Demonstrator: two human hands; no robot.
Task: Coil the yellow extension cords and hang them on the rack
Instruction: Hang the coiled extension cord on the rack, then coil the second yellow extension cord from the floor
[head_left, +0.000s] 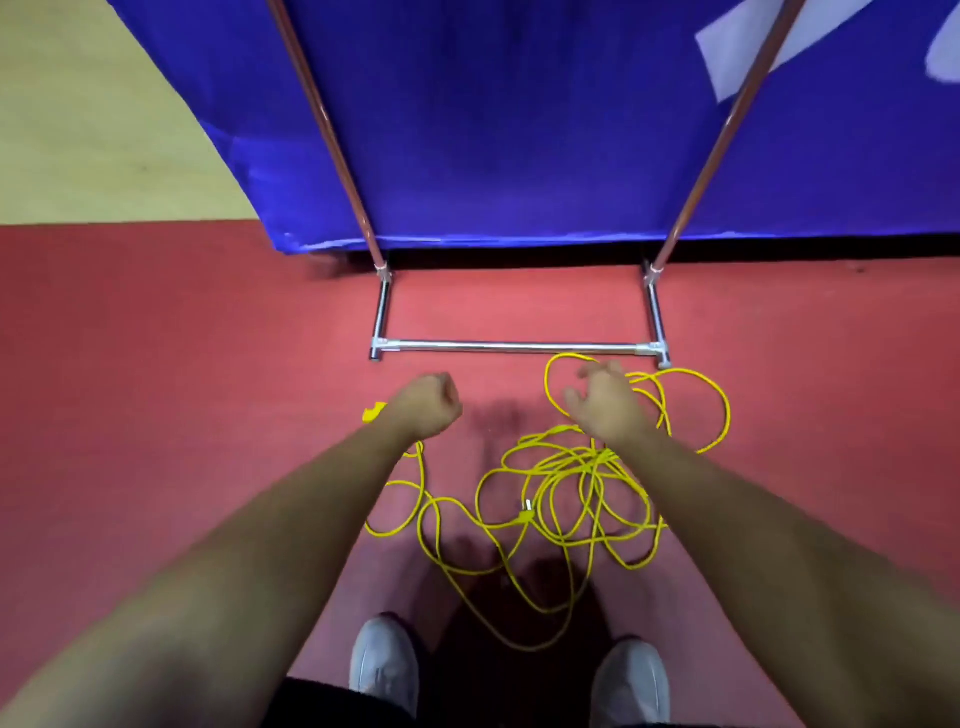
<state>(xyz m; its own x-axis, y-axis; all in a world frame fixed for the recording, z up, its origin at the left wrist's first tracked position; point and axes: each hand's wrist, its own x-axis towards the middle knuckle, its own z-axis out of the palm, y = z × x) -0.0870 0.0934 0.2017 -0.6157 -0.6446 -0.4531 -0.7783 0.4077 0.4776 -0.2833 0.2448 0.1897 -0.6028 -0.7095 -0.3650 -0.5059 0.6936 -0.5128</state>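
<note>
Underfoot, one yellow cord tangle (571, 457), one rack (509, 346), left grip (426, 405) clenched, right grip (602, 405) released

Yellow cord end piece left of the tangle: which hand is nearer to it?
Left. The left hand is just right of the end piece; the right hand is farther right, over the cords.

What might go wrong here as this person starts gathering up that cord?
The yellow cord lies in a tangled heap, so pulling one strand may tighten knots. Loops run right up to the shoes, a likely trip. One loop lies beside the rack's base bar and might snag on its end.
</note>
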